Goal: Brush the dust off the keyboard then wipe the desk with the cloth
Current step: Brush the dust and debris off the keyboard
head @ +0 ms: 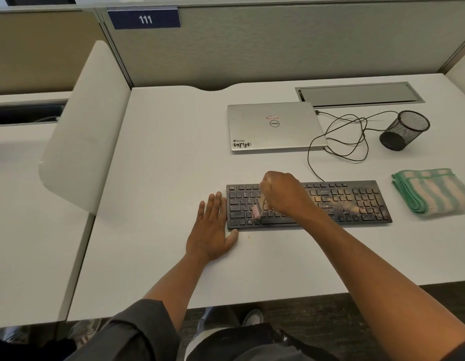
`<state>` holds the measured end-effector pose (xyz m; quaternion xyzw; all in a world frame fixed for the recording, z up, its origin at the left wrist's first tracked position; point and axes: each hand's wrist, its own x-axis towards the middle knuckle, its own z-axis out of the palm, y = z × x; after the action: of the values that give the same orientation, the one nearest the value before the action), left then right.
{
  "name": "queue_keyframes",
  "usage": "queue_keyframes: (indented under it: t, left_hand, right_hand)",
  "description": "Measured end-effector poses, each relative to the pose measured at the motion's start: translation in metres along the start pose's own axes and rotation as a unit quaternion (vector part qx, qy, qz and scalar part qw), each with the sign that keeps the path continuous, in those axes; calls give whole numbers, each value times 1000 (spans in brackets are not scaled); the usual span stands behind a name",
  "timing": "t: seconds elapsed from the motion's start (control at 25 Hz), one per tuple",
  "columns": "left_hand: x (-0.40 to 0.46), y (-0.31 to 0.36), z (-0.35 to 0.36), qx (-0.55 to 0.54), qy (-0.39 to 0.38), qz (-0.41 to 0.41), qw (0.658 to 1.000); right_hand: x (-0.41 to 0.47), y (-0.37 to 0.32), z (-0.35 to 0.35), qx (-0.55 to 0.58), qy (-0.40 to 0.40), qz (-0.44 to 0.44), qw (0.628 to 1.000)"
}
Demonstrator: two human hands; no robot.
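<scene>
Two hands work at the middle of the frame, well apart in what they do. The left hand (212, 225) lies flat and open on the desk (161, 178), fingers spread, its thumb touching the lower left corner of the keyboard (356, 201). The right hand (283, 194) is closed in a fist over the keyboard's left half, gripping a small brush (257, 211) whose pink end, blurred, sits on the keys below the knuckles. Tan dust covers the keyboard's right half, thickest near the number pad; the left keys look mostly dark.

At the right edge of the frame, just beside the keyboard but apart from it, the folded green-striped cloth (434, 191) lies on the desk. Above the keyboard rests a shut silver laptop (275, 126), with a black cable (351, 136) looped to its right. A black mesh cup (404, 130) stands at the upper right, empty as far as can be seen.
</scene>
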<state>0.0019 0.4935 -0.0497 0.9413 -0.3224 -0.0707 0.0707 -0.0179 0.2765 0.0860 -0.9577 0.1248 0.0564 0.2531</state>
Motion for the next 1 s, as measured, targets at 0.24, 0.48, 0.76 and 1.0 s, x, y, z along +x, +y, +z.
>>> queue_keyframes:
  t: [0.24,0.48,0.76,1.0]
  left_hand:
    - [-1,0,-1,2,-9,-3,1000]
    - [-1,1,-3,-1,-7,0,1000]
    - [-1,1,-3,-3,-11,-3,1000]
    - [0,1,-4,0,-15,-4,1000]
  right_hand:
    - [-6,-7,9,51,19,-17,998]
    - [-8,-4,9,66,8,-2,998]
    - [-20,-2,16,66,36,-18,997]
    - [-27,4,14,55,43,-3,998]
